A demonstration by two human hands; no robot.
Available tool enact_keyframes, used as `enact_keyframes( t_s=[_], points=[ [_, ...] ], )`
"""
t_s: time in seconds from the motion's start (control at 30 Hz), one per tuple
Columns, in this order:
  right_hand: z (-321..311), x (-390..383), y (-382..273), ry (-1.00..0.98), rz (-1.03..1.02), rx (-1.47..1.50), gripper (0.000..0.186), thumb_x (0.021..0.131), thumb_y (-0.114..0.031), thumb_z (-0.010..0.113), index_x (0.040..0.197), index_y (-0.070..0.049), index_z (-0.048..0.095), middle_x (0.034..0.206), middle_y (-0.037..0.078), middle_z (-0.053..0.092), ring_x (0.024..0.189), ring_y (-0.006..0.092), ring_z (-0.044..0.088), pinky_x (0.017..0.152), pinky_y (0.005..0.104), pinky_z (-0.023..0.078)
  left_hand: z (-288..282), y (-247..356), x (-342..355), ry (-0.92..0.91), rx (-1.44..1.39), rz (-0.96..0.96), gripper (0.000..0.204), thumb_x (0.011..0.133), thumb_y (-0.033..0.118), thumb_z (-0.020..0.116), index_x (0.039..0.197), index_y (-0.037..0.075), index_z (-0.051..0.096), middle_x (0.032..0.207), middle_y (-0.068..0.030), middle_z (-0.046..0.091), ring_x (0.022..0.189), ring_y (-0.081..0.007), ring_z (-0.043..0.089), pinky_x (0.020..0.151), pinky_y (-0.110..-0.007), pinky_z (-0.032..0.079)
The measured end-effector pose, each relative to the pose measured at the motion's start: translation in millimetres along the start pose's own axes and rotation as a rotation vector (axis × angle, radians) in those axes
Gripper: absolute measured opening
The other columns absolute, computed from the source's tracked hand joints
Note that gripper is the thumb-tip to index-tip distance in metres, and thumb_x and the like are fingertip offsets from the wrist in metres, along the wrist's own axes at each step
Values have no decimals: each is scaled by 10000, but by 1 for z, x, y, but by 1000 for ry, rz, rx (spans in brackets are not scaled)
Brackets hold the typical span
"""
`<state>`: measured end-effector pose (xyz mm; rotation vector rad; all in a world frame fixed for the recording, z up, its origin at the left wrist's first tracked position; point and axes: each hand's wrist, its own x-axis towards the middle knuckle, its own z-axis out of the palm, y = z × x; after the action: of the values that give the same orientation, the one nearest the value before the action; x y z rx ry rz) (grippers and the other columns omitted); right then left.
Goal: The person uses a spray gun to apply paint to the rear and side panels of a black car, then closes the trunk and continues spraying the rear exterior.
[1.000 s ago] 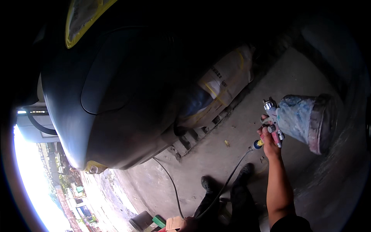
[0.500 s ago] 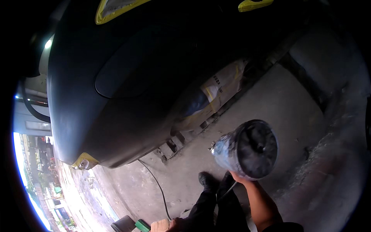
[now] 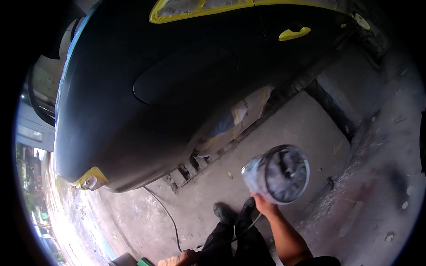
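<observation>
My right hand (image 3: 265,205) is closed on a spray gun, mostly hidden behind its paint-stained cup (image 3: 284,173), whose dark round lid faces up toward me. A grey hose (image 3: 253,224) runs down from the gun toward my left hand (image 3: 188,258), which is low at the bottom edge, closed on the hose, its fingers only partly visible. Beside them is a dark car body (image 3: 111,119), with yellow masking on a window (image 3: 199,9), a door handle (image 3: 293,33) and a lower lamp (image 3: 91,177). Paper (image 3: 246,113) covers the wheel area.
A concrete floor (image 3: 293,128) lies under my feet (image 3: 224,213), crossed by a dark channel (image 3: 335,115). Bricks or blocks (image 3: 186,173) lie along the car's underside. A grey bucket (image 3: 122,260) and a green object (image 3: 145,261) are at the bottom left, toward the bright opening.
The gun and cup have swung left and down from one second ago, the lid turning toward me. My view has shifted along the car, showing more window and handle.
</observation>
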<state>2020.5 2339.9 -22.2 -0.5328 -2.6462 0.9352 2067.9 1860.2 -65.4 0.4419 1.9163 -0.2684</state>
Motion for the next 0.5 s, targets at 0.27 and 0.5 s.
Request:
enact_keyframes(
  t_s=[0.27, 0.5],
  points=[
    [-38, 53, -63, -220, -86, 684, 178, 809, -95, 657, 970, -20, 643, 981, 112, 674, 933, 204, 634, 793, 299, 478, -8, -20, 4, 71, 275, 193, 218, 905, 323, 437, 979, 303, 642, 784, -93, 643, 728, -285, 663, 545, -397, 522],
    [-79, 138, 87, 53, 556, 1117, 191, 896, -226, 589, 820, -51, 589, 673, 10, 558, 565, 88, 513, 504, 220, 399, -20, 19, 3, 57, 115, 37, 385, 904, 483, 415, 941, 194, 666, 876, -122, 659, 831, -325, 651, 663, -453, 512]
  ],
)
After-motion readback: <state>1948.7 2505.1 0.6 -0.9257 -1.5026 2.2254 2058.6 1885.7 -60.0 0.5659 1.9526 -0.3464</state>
